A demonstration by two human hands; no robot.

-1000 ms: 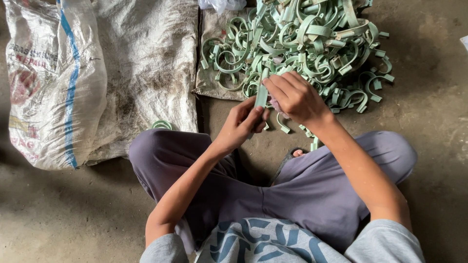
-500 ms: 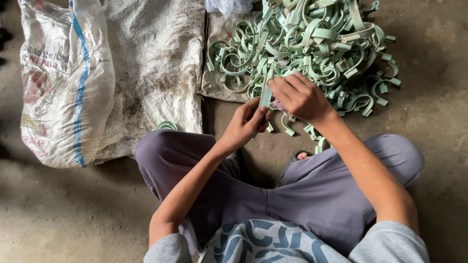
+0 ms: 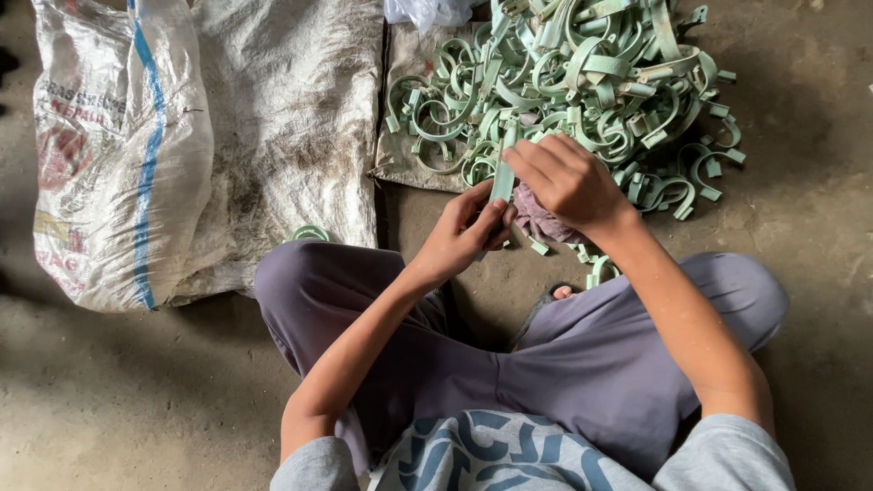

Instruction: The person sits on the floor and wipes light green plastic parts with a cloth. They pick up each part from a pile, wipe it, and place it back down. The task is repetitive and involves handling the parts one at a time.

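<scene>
Room: your pile point(image 3: 582, 82) sits just past your hands; bare floor point(image 3: 809, 209) lies right.
Strip point(image 3: 502, 177): stands nearly upright, long way up.
Left hand point(image 3: 466, 232): pinches the strip's bottom.
Right hand point(image 3: 568, 182): grips a cloth point(image 3: 538, 221) against the strip.

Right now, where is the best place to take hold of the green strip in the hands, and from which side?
The green strip stands nearly upright. The left hand pinches its lower end; the right hand with a cloth covers its right side. The bare upper end is probably best, approached from the left, where nothing blocks it.

concrete floor point(image 3: 136, 400), woven sacks point(image 3: 273, 118), green clips point(image 3: 582, 73)
</scene>
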